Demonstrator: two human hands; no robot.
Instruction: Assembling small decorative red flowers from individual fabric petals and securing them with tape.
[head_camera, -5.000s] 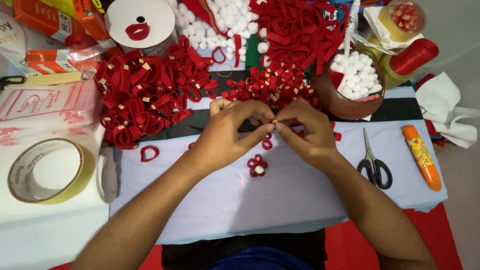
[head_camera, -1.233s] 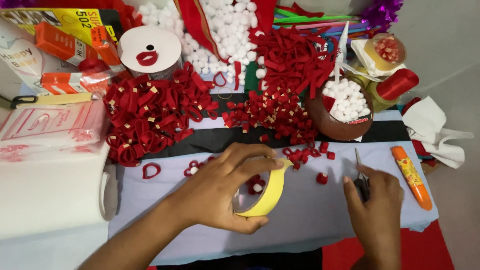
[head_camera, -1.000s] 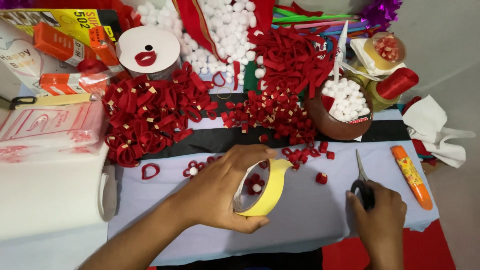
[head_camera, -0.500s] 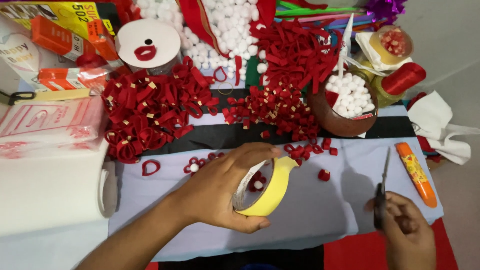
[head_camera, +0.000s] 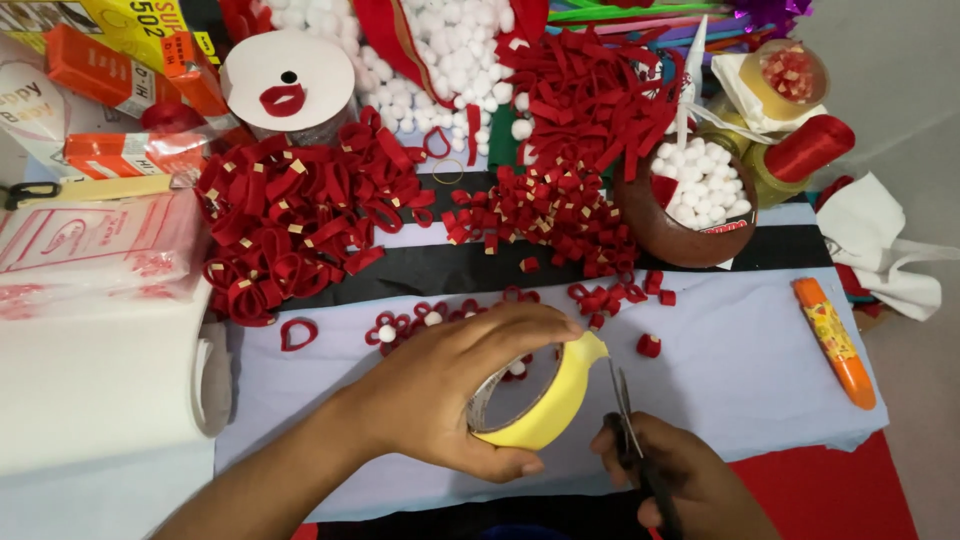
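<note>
Left hand (head_camera: 450, 395) grips my yellow tape roll (head_camera: 535, 395), thumb under, fingers over the top, roll tilted up off the pale blue cloth (head_camera: 740, 370). Right hand (head_camera: 680, 480) is closed on the scissors (head_camera: 628, 430), blades pointing up, just right of the roll near its peeled edge. Small red felt flower with white pompom (head_camera: 516, 368) shows through the roll's hole. Pile of red felt loops (head_camera: 300, 215) sits well above-left of the roll, brown bowl of white pompoms (head_camera: 695, 205) above-right, orange glue tube (head_camera: 835, 340) far right.
</note>
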